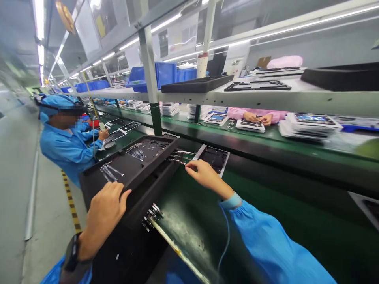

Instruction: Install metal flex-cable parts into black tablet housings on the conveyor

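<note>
My left hand (105, 209) is curled over the near wall of a black foam tray (136, 179), with the thumb on the outer side and the fingertips hidden. Inside that tray lie thin flex-cable-like strips (109, 171) in loose groups. My right hand (204, 177) is stretched forward, thumb and forefinger pinched together beside thin shiny strips (179, 157) at the tray's right end. Whatever is between those fingertips is too small to make out. Just behind this hand, a dark panel with a white border (213, 156) lies on the green bench (183, 221).
Small metal parts (152, 215) cling near the end of a pale rod-like edge (180, 252). A blue cord (226, 236) runs from my right wristband. A co-worker in blue (68, 138) sits at left; pink-sleeved hands (257, 117) work across the bench. A shelf (266, 98) hangs overhead.
</note>
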`<state>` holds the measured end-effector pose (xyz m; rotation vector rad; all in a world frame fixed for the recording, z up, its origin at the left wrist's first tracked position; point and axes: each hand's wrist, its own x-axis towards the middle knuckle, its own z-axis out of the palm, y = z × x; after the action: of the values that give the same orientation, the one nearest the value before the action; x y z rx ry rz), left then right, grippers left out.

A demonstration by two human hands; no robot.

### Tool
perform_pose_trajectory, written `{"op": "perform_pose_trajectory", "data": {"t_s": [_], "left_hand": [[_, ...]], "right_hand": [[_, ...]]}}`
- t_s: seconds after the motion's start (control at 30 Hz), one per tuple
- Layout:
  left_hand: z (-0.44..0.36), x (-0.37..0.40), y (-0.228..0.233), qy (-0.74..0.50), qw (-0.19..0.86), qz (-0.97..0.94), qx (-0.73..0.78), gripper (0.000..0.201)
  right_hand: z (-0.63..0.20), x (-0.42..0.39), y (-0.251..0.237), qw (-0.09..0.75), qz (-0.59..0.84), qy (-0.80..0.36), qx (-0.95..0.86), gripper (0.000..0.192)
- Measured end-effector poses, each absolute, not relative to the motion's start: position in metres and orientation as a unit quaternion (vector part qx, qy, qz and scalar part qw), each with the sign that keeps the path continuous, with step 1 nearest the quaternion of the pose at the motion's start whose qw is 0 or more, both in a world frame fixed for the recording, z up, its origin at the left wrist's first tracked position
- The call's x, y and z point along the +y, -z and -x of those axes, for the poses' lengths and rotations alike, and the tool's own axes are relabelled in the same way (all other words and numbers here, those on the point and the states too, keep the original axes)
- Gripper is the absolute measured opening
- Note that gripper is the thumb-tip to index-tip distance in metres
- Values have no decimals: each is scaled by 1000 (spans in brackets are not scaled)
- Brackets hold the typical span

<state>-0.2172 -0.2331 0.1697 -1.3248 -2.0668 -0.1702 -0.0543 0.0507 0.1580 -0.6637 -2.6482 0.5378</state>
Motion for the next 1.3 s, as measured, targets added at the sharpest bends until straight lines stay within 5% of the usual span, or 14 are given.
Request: {"op": "perform_pose_trajectory", "data": {"t_s": [0.17,0.43,0.83,1.3], "left_hand": [[235,-260,-189,57,404,523,-748,29],[245,-302,-204,22,447,506,-738,20],[259,-305,-204,17,470,484,-737,16],[258,-291,-196,41,435,466,-770,21]], "right_hand": [[132,64,-162,137,266,-123,-946,29],[214,69,-130,53,275,-74,-957,84],[225,78,-126,51,289,-14,-956,108],[194,72,-180,109,262,-20,-959,101]]}}
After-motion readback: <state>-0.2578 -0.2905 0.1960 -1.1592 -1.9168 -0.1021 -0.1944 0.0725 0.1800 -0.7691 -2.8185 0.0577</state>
